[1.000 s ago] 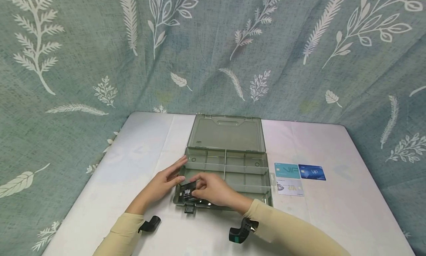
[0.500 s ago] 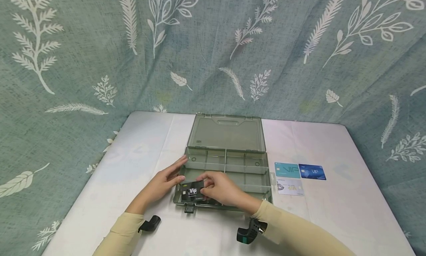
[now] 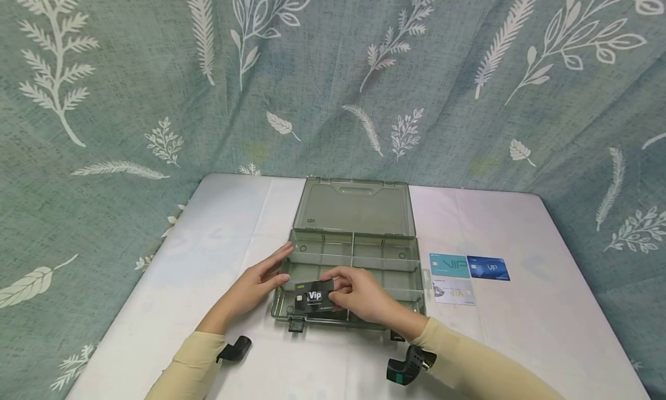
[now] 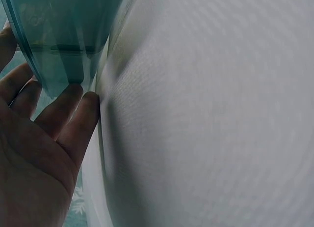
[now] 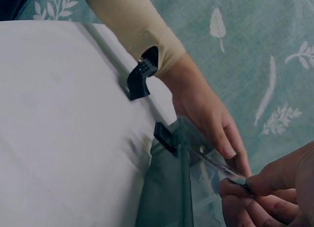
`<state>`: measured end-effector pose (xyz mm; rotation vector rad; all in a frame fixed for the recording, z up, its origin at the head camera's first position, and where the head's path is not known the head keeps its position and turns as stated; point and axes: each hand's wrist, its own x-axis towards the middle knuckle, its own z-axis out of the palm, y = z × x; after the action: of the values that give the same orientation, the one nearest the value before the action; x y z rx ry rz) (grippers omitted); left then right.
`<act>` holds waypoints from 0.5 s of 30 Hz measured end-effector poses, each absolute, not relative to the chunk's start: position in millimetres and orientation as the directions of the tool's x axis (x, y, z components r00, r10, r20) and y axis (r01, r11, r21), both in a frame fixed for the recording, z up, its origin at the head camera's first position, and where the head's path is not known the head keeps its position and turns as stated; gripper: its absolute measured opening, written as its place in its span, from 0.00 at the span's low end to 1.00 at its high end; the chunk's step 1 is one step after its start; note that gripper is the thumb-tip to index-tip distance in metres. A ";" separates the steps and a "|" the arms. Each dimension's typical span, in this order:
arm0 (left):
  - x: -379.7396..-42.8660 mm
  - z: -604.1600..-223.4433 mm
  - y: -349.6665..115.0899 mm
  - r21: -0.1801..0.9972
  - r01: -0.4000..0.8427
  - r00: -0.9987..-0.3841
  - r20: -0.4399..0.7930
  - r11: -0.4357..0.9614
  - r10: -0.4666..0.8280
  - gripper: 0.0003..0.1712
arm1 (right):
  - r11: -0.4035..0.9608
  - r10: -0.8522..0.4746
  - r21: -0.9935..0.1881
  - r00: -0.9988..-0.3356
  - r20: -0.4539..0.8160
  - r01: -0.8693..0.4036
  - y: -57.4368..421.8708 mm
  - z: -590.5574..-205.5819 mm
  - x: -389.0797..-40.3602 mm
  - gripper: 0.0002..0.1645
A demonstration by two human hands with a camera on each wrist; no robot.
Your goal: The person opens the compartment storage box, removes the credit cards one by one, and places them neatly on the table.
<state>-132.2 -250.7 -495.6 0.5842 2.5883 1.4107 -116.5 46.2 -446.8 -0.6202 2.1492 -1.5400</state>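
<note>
A black card [image 3: 314,296] marked "Vip" is pinched at its right edge by my right hand [image 3: 361,296], over the front left part of a translucent grey-green divided box [image 3: 385,280]. In the right wrist view the card [image 5: 223,169] shows almost edge-on between thumb and fingers. My left hand [image 3: 260,281] rests against the box's left side, its fingers extended along the wall. The left wrist view shows those fingers [image 4: 66,109] touching the box wall [image 4: 68,35].
The box's lid [image 3: 355,208] lies folded back behind it. Right of the box lie a teal card [image 3: 448,265], a blue card [image 3: 488,268] and a white card [image 3: 454,291] on the white tabletop [image 3: 541,330]. A patterned cloth [image 3: 333,82] hangs behind and at both sides.
My right hand has drawn the black card to the right and up from the front left corner of the box. The left hand has stayed at the box's left side.
</note>
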 end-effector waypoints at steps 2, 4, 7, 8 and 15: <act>-132.3 -495.6 -250.7 0.830 0.274 -0.914 0.068 0.486 0.399 0.37 | 0.277 -0.572 -0.954 -0.818 -0.070 -0.113 50.6 -447.2 -116.3 0.21; -132.3 -495.8 -250.8 0.827 0.278 -0.913 0.070 0.488 0.402 0.37 | 0.274 -0.564 -0.954 -0.823 -0.058 -0.121 55.6 -447.4 -116.0 0.21; -132.0 -495.9 -251.0 0.823 0.283 -0.912 0.072 0.493 0.403 0.37 | 0.268 -0.557 -0.954 -0.829 -0.042 -0.131 63.5 -447.4 -115.3 0.20; -131.9 -495.8 -250.9 0.822 0.285 -0.912 0.074 0.494 0.403 0.37 | 0.270 -0.555 -0.954 -0.831 -0.040 -0.134 66.3 -447.6 -114.8 0.21; -131.4 -493.9 -250.4 0.820 0.283 -0.913 0.071 0.498 0.401 0.37 | 0.306 -0.503 -0.946 -0.862 -0.068 -0.104 85.4 -449.5 -110.5 0.21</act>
<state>-131.4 -250.4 -493.9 0.5987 2.6055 1.3894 -110.5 85.4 -449.5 -0.5438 2.2275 -1.5746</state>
